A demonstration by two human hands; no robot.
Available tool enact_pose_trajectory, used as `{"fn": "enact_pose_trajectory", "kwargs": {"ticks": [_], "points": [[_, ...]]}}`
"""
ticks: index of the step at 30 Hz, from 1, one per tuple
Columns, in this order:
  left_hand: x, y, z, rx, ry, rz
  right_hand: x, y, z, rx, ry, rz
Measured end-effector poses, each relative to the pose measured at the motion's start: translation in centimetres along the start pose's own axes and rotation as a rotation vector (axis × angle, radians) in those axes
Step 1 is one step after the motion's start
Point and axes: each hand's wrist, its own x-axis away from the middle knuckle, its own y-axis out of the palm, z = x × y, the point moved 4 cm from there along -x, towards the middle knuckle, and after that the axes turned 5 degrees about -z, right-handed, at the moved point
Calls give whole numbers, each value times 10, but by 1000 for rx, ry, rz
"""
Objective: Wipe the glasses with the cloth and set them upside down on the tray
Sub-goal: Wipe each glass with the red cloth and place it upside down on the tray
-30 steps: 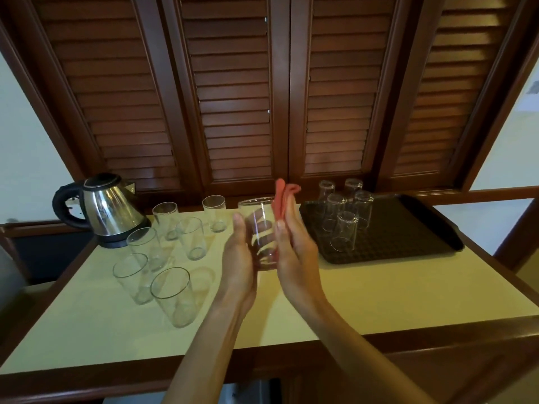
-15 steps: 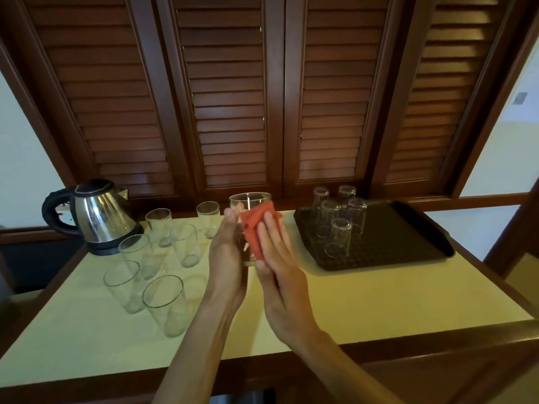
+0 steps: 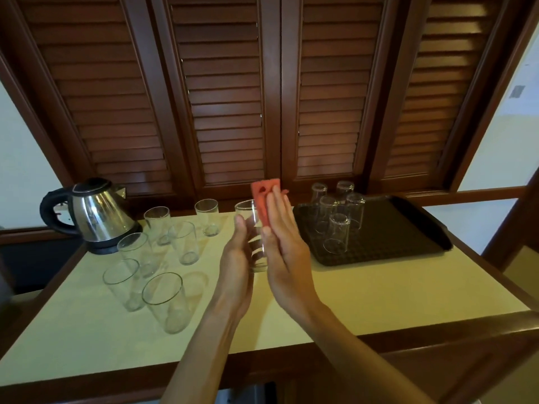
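A glass (image 3: 254,237) is held upright above the counter (image 3: 364,293) between both hands: the left hand (image 3: 237,258) cups its side, fingers curled round it, while the right hand (image 3: 284,243) presses a red cloth (image 3: 264,199) flat against it with straight fingers. Left of the hands stand six upright glasses (image 3: 163,301) and a kettle (image 3: 96,217); right of them a dark tray (image 3: 388,237) carries five upturned glasses (image 3: 338,231). Brown louvred shutters (image 3: 233,97) fill the wall behind.

Your left hand (image 3: 237,258) holds an upright glass (image 3: 253,237) above the counter (image 3: 379,293) while your right hand (image 3: 284,246) presses the red cloth (image 3: 264,199) flat against its right side.
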Motion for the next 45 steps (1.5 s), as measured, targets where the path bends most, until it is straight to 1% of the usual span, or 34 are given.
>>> {"fn": "enact_pose_trajectory", "kwargs": {"ticks": [1,3,4,6,7,8,9,10,11,12,13,14,15,16,17,18,20,21,23,24,25,26,27,28,30,31,33,35,36,38,40,41,43,45], "points": [[-1,-2,2,8,-2,7,6,5,-4,75,-73,-32],[-6,-7,8,77,13,48,27,13,1,74,-149,-86],[-9,-10,9,114,25,76,34,13,6,6,-132,-87],[-8,-10,5,95,10,74,23,6,12,-195,12,-37],[-5,-8,-1,69,-18,55,12,1,12,-207,64,9],[-4,-6,-6,53,-42,39,3,-4,7,-164,76,44],[-3,-5,-8,60,-56,25,-1,-4,3,-70,43,49],[-2,-5,-5,76,-60,21,2,1,-4,47,-33,30],[-3,-5,2,95,-39,26,9,7,-4,100,-104,-7],[-5,-5,9,116,-8,18,19,11,-1,87,-136,-48],[-7,-7,13,119,33,17,28,13,3,24,-133,-67],[-9,-8,15,110,74,28,30,12,6,-89,-86,-72],[-9,-9,14,107,91,35,25,9,9,-213,-5,-57],[-8,-8,10,93,90,41,15,3,11,-266,71,-16],[-7,-7,5,70,75,27,4,-3,10,-262,103,25],[-5,-5,1,44,49,1,-3,-7,5,-212,88,40],[-7,-7,-1,19,40,6,1,3,-5,-50,-51,-6],[-10,-9,3,26,49,26,11,8,-3,-21,-105,-39],[-14,-13,10,22,76,75,28,14,6,-68,-144,-40],[-15,-14,9,8,77,86,26,11,10,-135,-96,-11],[-14,-13,5,-10,67,83,17,6,12,-213,-8,32],[-11,-9,1,-18,46,77,7,0,12,-242,60,79],[-7,-5,-2,-32,24,75,-2,-5,9,-229,84,100],[-5,-3,-3,-44,9,63,-6,-7,4,-169,61,85],[-6,0,7,-90,21,11,5,4,-5,-2,-60,4],[-9,-1,14,-104,56,-7,16,9,-2,4,-92,-30],[-12,-4,21,-76,124,23,32,14,9,-112,-70,-49],[-9,-5,14,-6,131,44,19,9,14,-278,38,-26],[-5,-3,9,9,123,31,7,3,12,-284,67,2],[-2,-1,-2,-7,75,-10,-8,-2,5,-158,44,24],[-5,-4,-2,-4,37,-8,-1,5,0,23,-72,-2],[-7,-6,1,18,27,15,10,9,2,46,-111,-27],[-10,-11,5,77,42,48,29,15,8,-63,-111,-48],[-8,-11,2,70,69,64,22,13,13,-274,22,-37]]}}
